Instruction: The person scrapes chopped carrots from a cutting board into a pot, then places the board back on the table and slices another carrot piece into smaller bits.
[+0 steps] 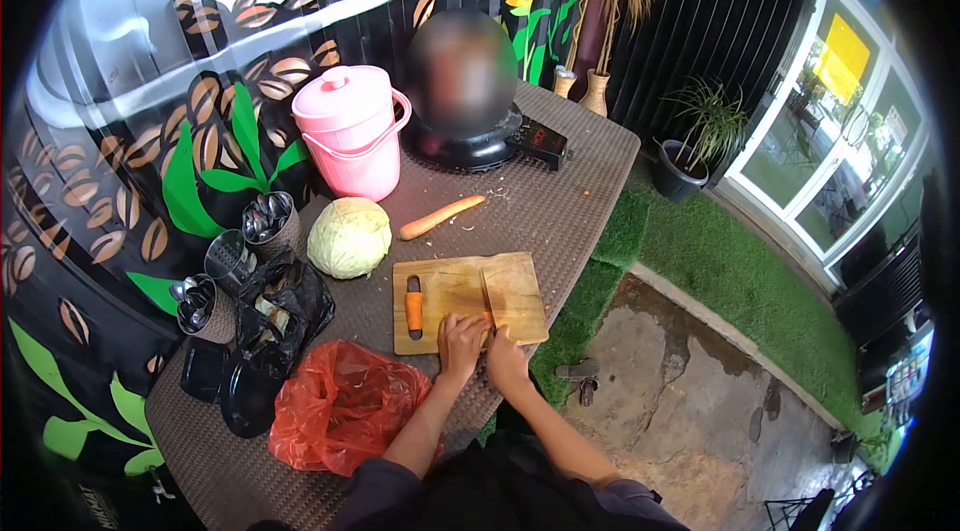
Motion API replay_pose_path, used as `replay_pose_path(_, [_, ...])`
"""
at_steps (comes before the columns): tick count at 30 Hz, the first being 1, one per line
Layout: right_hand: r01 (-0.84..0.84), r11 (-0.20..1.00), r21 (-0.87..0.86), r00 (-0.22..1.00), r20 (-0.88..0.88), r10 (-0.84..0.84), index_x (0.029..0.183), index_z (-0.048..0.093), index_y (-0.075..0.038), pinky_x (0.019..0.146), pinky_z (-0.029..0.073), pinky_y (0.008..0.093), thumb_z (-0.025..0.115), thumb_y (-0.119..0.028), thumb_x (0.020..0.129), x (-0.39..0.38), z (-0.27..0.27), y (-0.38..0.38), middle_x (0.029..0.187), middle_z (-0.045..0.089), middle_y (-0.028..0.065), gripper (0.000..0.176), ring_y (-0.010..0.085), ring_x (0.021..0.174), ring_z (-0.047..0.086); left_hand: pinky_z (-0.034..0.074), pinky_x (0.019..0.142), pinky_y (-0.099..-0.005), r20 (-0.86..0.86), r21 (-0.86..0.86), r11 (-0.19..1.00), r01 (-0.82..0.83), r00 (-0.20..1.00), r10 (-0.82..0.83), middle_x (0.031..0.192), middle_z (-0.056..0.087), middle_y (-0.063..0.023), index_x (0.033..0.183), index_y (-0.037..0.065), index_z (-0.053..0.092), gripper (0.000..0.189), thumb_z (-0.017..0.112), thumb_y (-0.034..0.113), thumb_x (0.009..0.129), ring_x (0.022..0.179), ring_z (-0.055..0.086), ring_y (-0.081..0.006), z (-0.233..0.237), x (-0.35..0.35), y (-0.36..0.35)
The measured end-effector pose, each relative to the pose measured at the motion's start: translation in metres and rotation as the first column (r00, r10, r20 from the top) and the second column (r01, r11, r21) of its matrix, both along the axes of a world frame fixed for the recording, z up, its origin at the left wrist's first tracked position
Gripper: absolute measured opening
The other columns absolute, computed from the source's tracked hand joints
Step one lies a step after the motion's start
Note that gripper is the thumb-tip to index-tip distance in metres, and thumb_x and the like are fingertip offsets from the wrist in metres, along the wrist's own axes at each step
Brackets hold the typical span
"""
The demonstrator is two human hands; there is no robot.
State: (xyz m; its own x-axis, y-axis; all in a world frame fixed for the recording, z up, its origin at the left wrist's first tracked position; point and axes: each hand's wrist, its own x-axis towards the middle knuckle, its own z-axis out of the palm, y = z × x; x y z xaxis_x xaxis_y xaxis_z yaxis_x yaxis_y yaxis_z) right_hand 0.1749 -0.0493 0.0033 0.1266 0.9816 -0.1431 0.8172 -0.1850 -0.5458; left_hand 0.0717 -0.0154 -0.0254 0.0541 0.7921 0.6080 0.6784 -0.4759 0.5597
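Note:
A wooden cutting board (440, 276) lies on the brown table. My right hand (508, 363) is closed round the handle of a knife (487, 293), whose blade points away over the board. Beside it, my left hand (461, 343) presses down near the board's front edge, fingers together on a small orange piece (486, 319) next to the blade. A peeler with an orange handle (414, 310) lies on the board's left side. Beyond the board is a long carrot (441, 217), with small peelings near it. A pale green cabbage (349, 238) sits to the left.
A pink lidded bucket (358, 139) and a black stove (465, 146) stand at the back. At the left are cutlery holders (208, 309) and a black plastic bag (285, 309). A red plastic bag (340, 401) lies near my left forearm. The table edge (590, 261) is at the right.

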Motion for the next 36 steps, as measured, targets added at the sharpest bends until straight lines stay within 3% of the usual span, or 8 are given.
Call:
replay_pose_path(3, [-0.089, 0.996, 0.005, 0.996, 0.02, 0.089, 0.104, 0.041, 0.002, 0.069, 0.053, 0.0532, 0.045, -0.015, 0.093, 0.009, 0.002, 0.009, 0.084, 0.063, 0.0314, 0.02, 0.0465, 0.081, 0.065, 0.045, 0.076, -0.0371, -0.009, 0.018, 1.0, -0.007, 1.0, 0.008, 0.091, 0.07, -0.0049, 0.085, 0.005, 0.074, 0.012, 0.069, 0.01, 0.076, 0.083, 0.057, -0.0248, 0.0, -0.001, -0.003])
replay_pose_path(6, [-0.078, 0.997, 0.029, 0.996, 0.045, 0.076, 0.103, 0.041, 0.002, 0.068, 0.055, 0.0517, 0.045, -0.013, 0.092, 0.005, 0.023, -0.01, 0.084, 0.064, 0.0311, 0.019, 0.0457, 0.078, 0.065, 0.046, 0.076, -0.0371, 0.009, -0.004, 1.0, 0.008, 1.0, -0.008, 0.092, 0.07, -0.0064, 0.088, 0.004, 0.074, 0.014, 0.069, 0.008, 0.076, 0.085, 0.056, -0.0261, -0.001, -0.002, -0.001])
replay_pose_path(12, [-0.049, 0.999, 0.004, 0.997, 0.058, 0.048, 0.102, 0.04, 0.002, 0.062, 0.056, 0.0488, 0.046, -0.014, 0.092, -0.001, 0.007, -0.004, 0.083, 0.064, 0.0311, 0.02, 0.0437, 0.073, 0.066, 0.047, 0.078, -0.0364, 0.063, 0.003, 1.0, -0.025, 0.998, 0.025, 0.092, 0.07, -0.009, 0.087, 0.002, 0.073, 0.013, 0.068, 0.005, 0.075, 0.087, 0.057, -0.0275, -0.005, 0.0, -0.001])
replay_pose_path(20, [-0.167, 0.986, -0.001, 0.981, 0.096, 0.166, 0.101, 0.04, 0.002, 0.066, 0.054, 0.0517, 0.047, -0.015, 0.092, 0.012, 0.016, 0.002, 0.085, 0.064, 0.0297, 0.02, 0.043, 0.079, 0.066, 0.047, 0.083, -0.0369, 0.069, -0.035, 0.995, -0.092, 0.993, 0.094, 0.098, 0.07, -0.0068, 0.091, 0.005, 0.074, 0.015, 0.067, 0.009, 0.079, 0.092, 0.056, -0.0275, 0.0, 0.001, 0.001])
replay_pose_path(22, [-0.125, 0.992, -0.016, 0.985, 0.12, 0.126, 0.103, 0.041, 0.002, 0.067, 0.055, 0.0506, 0.05, -0.013, 0.09, 0.009, 0.013, -0.002, 0.084, 0.064, 0.0298, 0.022, 0.0434, 0.08, 0.066, 0.045, 0.083, -0.037, -0.017, -0.028, 0.998, -0.062, 0.998, 0.061, 0.101, 0.07, -0.003, 0.093, 0.006, 0.074, 0.016, 0.067, 0.012, 0.08, 0.093, 0.056, -0.0261, 0.002, 0.001, 0.0])
replay_pose_path(26, [-0.067, 0.998, -0.018, 0.992, 0.102, 0.068, 0.103, 0.042, 0.003, 0.067, 0.055, 0.0498, 0.053, -0.01, 0.087, 0.005, 0.001, 0.01, 0.082, 0.064, 0.0293, 0.024, 0.0434, 0.08, 0.066, 0.044, 0.083, -0.037, -0.013, -0.023, 0.998, -0.056, 0.998, 0.055, 0.103, 0.071, -0.0007, 0.093, 0.008, 0.074, 0.016, 0.068, 0.013, 0.079, 0.091, 0.056, -0.0248, -0.001, 0.002, 0.001])
replay_pose_path(30, [-0.19, 0.979, 0.074, 0.977, 0.108, 0.182, 0.103, 0.043, 0.004, 0.067, 0.055, 0.0493, 0.052, -0.011, 0.087, 0.016, 0.006, 0.024, 0.079, 0.064, 0.0291, 0.024, 0.0425, 0.08, 0.066, 0.044, 0.083, -0.0371, -0.016, -0.015, 0.998, -0.069, 0.998, 0.068, 0.102, 0.071, -0.0017, 0.092, 0.008, 0.075, 0.016, 0.068, 0.013, 0.078, 0.091, 0.056, -0.024, 0.0, 0.003, 0.002])
replay_pose_path(36, [-0.094, 0.994, -0.053, 0.991, 0.094, 0.099, 0.104, 0.042, 0.002, 0.066, 0.054, 0.0518, 0.047, -0.017, 0.093, 0.006, 0.006, 0.0, 0.081, 0.064, 0.0313, 0.022, 0.0407, 0.079, 0.067, 0.045, 0.083, -0.0361, -0.007, -0.048, 0.997, -0.061, 0.998, 0.061, 0.103, 0.071, -0.0035, 0.097, 0.007, 0.075, 0.02, 0.069, 0.01, 0.078, 0.09, 0.055, -0.0252, 0.0, 0.001, 0.001])
